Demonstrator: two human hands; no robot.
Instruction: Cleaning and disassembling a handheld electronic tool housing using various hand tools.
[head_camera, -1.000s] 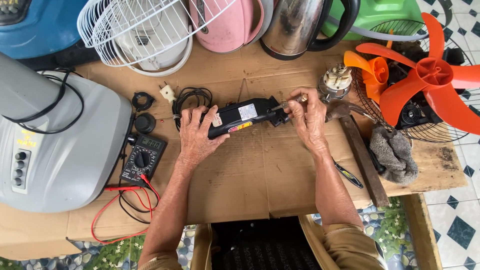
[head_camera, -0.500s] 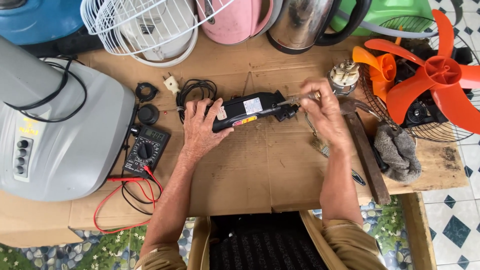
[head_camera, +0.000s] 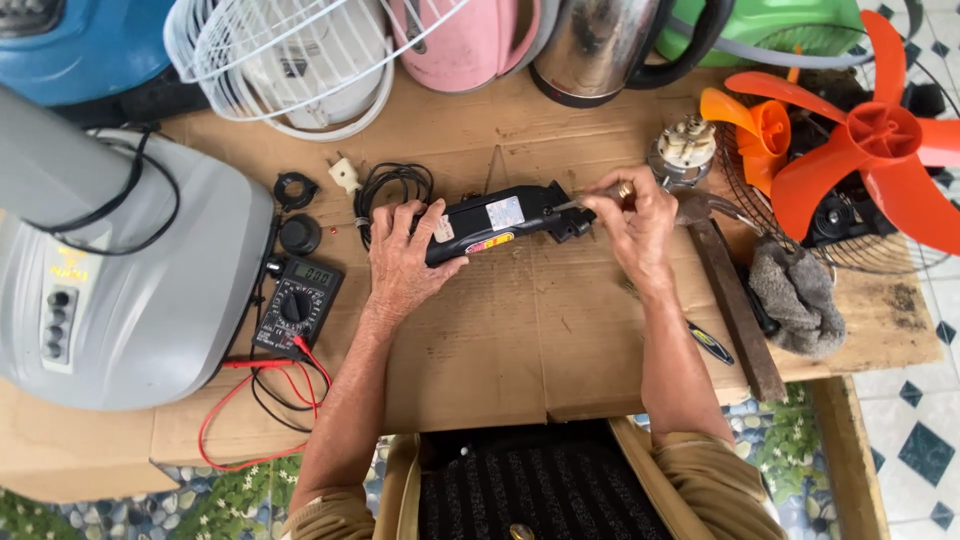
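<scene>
A black hair clipper (head_camera: 505, 219) with a pale label lies on the cardboard-covered table (head_camera: 520, 350). My left hand (head_camera: 405, 258) presses down on its rear end, where a coiled black cord (head_camera: 392, 186) leaves it. My right hand (head_camera: 635, 222) grips a thin metal tool (head_camera: 590, 197), likely a screwdriver, whose tip touches the clipper's front end near the blade.
A digital multimeter (head_camera: 298, 303) with red and black leads lies left of my left hand. A grey appliance (head_camera: 120, 270) fills the left side. At the back stand a white fan guard (head_camera: 290, 55), a pink appliance (head_camera: 470, 40) and a steel kettle (head_camera: 610, 45). An orange fan blade (head_camera: 860, 130), a grey rag (head_camera: 795, 295) and a hammer (head_camera: 730, 290) sit at the right.
Both hands stay on the clipper. My right hand has shifted slightly at the clipper's front end with the tool; the view has moved a little.
</scene>
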